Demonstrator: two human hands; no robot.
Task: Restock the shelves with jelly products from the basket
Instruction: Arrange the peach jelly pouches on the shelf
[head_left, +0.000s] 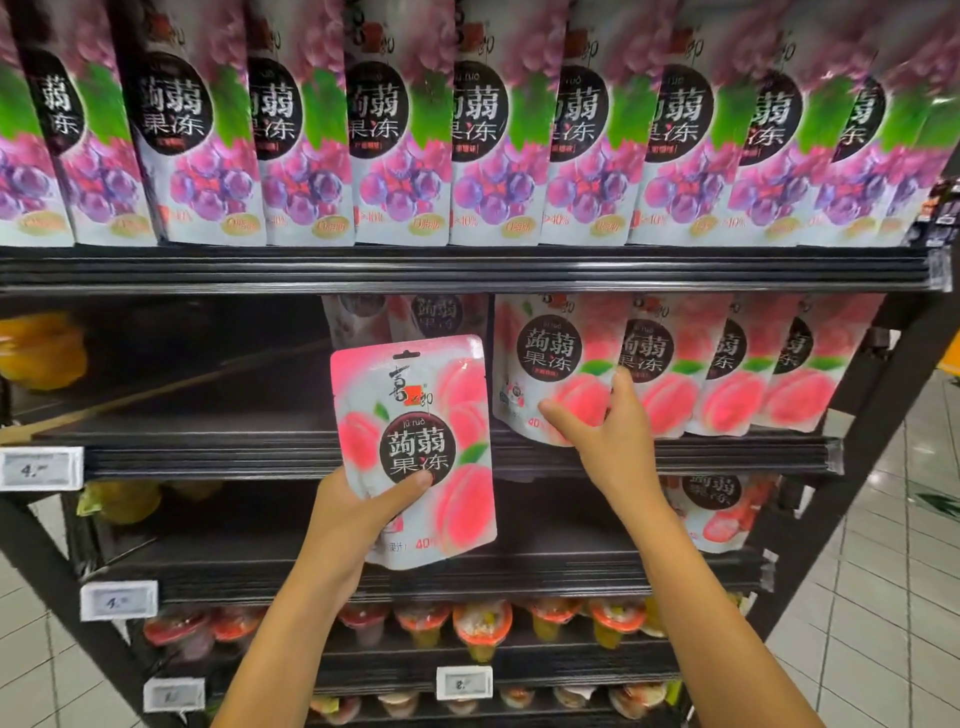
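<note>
Peach jelly pouch (415, 441) stands upright in the left hand (353, 514). The grip is closed on its lower left corner, with the thumb across the front and the fingers hidden behind. The pouch hangs in front of the middle shelf (208, 452) and is not yet on it.

At 3 o'clock from it, the right hand (597, 426) grips the front pouch of the peach row (540, 358). The thumb lies over the pouch's lower face and the fingers reach its right edge.

- **Slipping or folding:** the held pouch is soft and glossy and gripped by 1 corner only, so I judge it may swing, fold or slip on the way in.
- **Catching the lip:** its base could catch the shelf's front lip and buckle.
- **Blocked slot:** the likely slot is at 9 o'clock of the row, but other pouches (436, 317) stand deep in it and might stop the new 1 from seating.
- **Toppling the row:** the shelved pouches lean on each other, so a tug or early release by the right hand could tip them sideways or off the edge.

Grape pouches (395, 145) fill the shelf at 12 o'clock. The basket is out of view.
</note>
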